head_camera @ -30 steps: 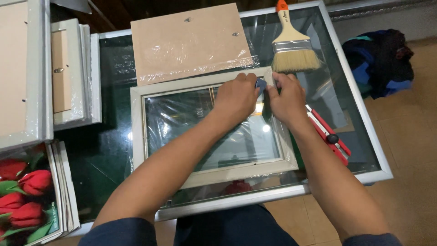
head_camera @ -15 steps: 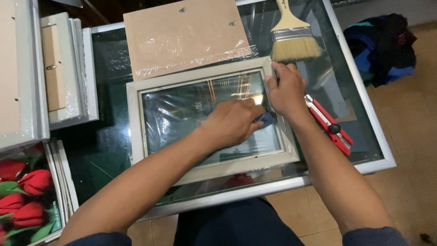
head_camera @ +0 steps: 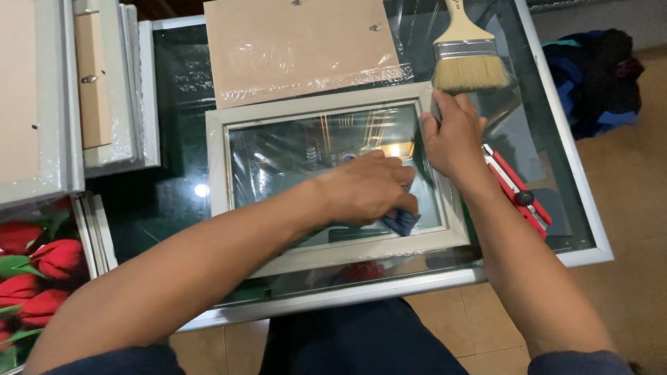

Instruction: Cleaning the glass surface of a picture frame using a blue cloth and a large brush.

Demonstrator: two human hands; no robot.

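Note:
A pale grey picture frame (head_camera: 237, 110) with a glass pane lies flat on a glass-topped table (head_camera: 590, 236). My left hand (head_camera: 368, 189) presses a small blue cloth (head_camera: 401, 221) onto the pane near the frame's lower right. My right hand (head_camera: 453, 135) rests on the frame's right edge near its top corner, holding it down.
A brown backing board (head_camera: 299, 42) wrapped in clear film lies beyond the frame. A wide paintbrush (head_camera: 467, 55) sits at the upper right. A red utility knife (head_camera: 517, 191) lies right of the frame. More frames (head_camera: 104, 90) are stacked at left, red artificial tulips (head_camera: 35, 267) below them. Dark clothing (head_camera: 597, 76) lies on the floor.
My left hand has slid with the blue cloth from the pane's upper right down toward its lower right. My right hand has stayed on the frame's right edge.

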